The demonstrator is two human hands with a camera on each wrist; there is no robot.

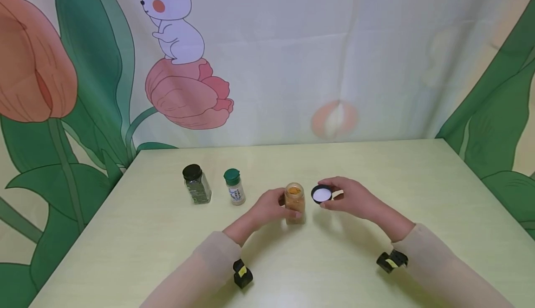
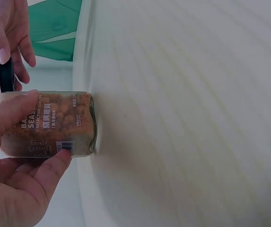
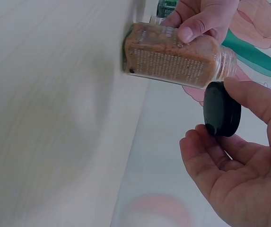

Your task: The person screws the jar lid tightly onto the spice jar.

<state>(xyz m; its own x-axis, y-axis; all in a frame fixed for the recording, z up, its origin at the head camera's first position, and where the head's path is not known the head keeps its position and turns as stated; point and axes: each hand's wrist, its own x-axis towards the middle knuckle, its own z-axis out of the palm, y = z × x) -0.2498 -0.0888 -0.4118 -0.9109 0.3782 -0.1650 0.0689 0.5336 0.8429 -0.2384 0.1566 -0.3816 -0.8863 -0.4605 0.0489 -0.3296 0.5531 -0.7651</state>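
Observation:
A glass seasoning jar (image 1: 295, 204) with orange-brown powder stands uncapped on the table, its threaded neck showing in the right wrist view. My left hand (image 1: 273, 206) grips it around the body, thumb across the printed label (image 2: 45, 118). Just right of the jar's mouth, my right hand (image 1: 350, 197) pinches a round black lid (image 1: 322, 194) by its edge, between thumb and fingers. The lid's white inner face is turned up toward the head camera. It is held apart from the jar, above the tabletop.
To the left stand a square glass jar (image 1: 198, 186) with a black cap and green contents, and a small shaker bottle (image 1: 235, 188) with a green cap. A pale wooden table (image 1: 368, 159) carries everything. Behind it hangs a printed curtain (image 1: 284, 66) with a rabbit and tulips.

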